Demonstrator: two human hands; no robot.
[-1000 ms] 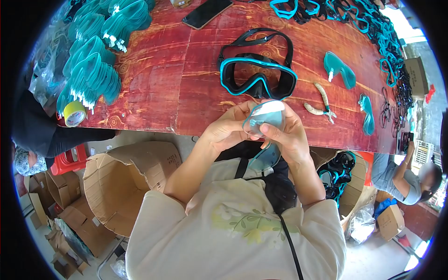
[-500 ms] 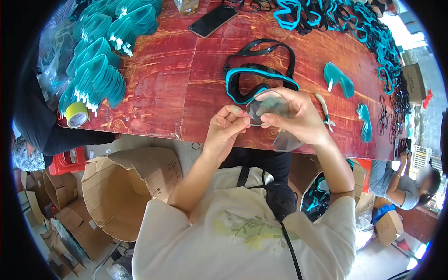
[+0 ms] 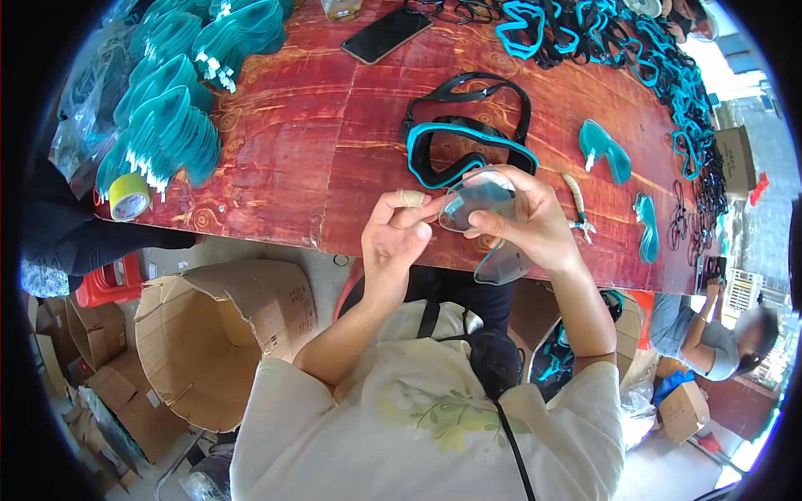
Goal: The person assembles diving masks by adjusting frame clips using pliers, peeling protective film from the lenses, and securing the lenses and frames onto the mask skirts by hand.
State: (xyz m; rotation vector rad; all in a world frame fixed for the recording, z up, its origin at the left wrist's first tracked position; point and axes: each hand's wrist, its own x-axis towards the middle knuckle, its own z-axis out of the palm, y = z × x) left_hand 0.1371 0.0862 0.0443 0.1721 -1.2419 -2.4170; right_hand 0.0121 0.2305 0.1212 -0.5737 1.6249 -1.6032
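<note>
My right hand grips a clear goggle lens between thumb and fingers, above the table's front edge. One lobe of the lens shows past my fingers and the other hangs below them. At the lens's left side is my left hand, thumb and fingers apart, with a tan wrap round one finger. Its fingertips reach the lens edge; whether they touch is unclear. Just beyond lies a diving mask frame, black with a turquoise rim and a black strap, partly hidden by my right hand.
Stacks of teal lenses and yellow tape lie left. A phone is at the back. Turquoise-black frames pile up at the far right. Two teal lens pieces and a thin wrapped tool are nearer. A cardboard box stands below.
My left hand has opened out, its thumb and fingers moving from a pinch at the lens edge to apart. The lens stays in my right hand, slightly turned.
</note>
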